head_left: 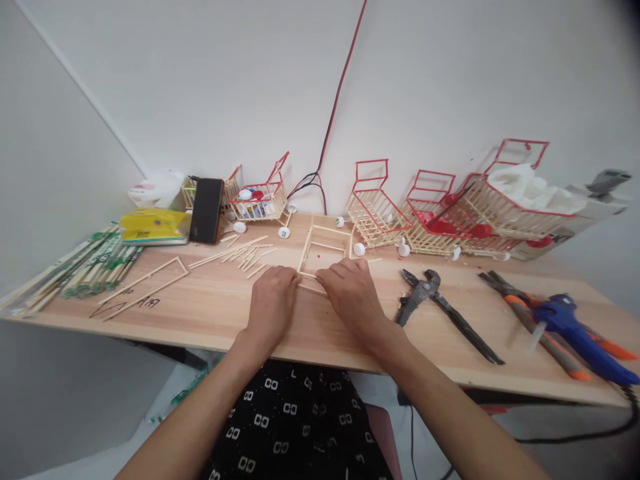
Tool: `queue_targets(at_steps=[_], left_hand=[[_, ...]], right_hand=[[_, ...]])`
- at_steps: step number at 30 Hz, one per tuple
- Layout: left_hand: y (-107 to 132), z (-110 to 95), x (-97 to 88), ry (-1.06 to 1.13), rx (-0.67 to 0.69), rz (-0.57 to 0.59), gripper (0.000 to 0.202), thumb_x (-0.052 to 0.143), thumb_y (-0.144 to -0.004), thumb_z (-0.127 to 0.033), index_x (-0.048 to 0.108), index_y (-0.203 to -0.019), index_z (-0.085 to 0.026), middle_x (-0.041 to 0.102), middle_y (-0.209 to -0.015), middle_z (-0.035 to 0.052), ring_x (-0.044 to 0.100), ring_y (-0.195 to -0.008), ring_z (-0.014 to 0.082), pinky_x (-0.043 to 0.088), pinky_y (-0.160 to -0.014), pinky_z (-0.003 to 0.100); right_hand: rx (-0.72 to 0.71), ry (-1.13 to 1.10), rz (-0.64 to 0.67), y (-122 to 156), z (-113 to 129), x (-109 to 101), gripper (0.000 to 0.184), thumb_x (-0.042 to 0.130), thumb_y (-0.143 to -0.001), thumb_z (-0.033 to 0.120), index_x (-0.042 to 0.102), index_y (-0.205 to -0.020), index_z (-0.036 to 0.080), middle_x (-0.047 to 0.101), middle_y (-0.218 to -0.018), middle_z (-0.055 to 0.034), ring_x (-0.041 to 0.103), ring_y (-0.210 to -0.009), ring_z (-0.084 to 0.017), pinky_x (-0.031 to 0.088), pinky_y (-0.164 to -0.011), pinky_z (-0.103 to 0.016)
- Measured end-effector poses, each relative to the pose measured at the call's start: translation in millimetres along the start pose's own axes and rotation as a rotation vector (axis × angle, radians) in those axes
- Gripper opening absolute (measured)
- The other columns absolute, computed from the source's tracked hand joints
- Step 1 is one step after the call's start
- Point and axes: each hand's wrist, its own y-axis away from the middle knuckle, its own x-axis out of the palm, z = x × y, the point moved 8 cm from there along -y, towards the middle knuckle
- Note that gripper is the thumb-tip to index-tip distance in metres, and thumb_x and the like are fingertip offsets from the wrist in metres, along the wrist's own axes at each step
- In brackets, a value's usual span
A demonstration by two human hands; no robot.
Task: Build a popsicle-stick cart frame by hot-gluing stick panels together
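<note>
A rectangular frame of thin wooden sticks (pixel 324 245) lies flat on the wooden table (pixel 210 313). My left hand (pixel 271 297) rests palm down at the frame's near left corner, fingers curled onto the near stick. My right hand (pixel 353 290) lies beside it at the near edge, fingers bent and pressing the same stick. Both hands touch the frame's near side; the fingertips hide the joint between them.
Loose sticks (pixel 247 255) and another stick frame (pixel 150 283) lie to the left, with bundled chopsticks (pixel 85 267), a yellow pack (pixel 153 225) and a phone (pixel 206 210). Stick carts (pixel 380 207) line the wall. Black pliers (pixel 440 303), orange-handled cutters (pixel 540 327) and a blue glue gun (pixel 580 333) lie right.
</note>
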Motion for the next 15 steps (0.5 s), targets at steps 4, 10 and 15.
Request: queue_targets(at_steps=[4,10,15], left_hand=[[0.2,0.5,0.7,-0.003,-0.003,0.003,0.023,0.053,-0.090,-0.017,0.057,-0.068,-0.016,0.064,-0.073,0.0055,0.056,-0.074,0.0201,0.038,-0.069,0.031],[0.4,0.0,0.0,-0.012,0.002,-0.008,0.023,0.054,-0.090,-0.017,0.058,-0.067,-0.016,0.064,-0.072,0.0046,0.055,-0.073,0.0197,0.038,-0.068,0.030],[-0.1,-0.6,-0.2,-0.010,0.007,-0.012,0.023,0.054,-0.090,-0.017,0.057,-0.067,-0.016,0.063,-0.072,0.0046,0.055,-0.073,0.0197,0.038,-0.068,0.030]], right_hand=[[-0.004,0.003,-0.017,0.2,0.2,-0.6,0.019,0.052,-0.095,0.021,0.066,-0.082,0.019,0.062,-0.072,-0.0024,0.046,-0.078,-0.019,0.025,-0.073,-0.034],[-0.003,-0.005,-0.025,-0.8,1.4,-0.6,0.015,0.056,-0.093,0.021,0.066,-0.082,0.019,0.061,-0.071,-0.0016,0.046,-0.077,-0.019,0.026,-0.073,-0.034],[-0.008,-0.010,-0.032,-0.2,1.5,-1.3,0.016,0.055,-0.093,0.020,0.066,-0.081,0.019,0.061,-0.071,-0.0015,0.046,-0.077,-0.019,0.026,-0.073,-0.034]])
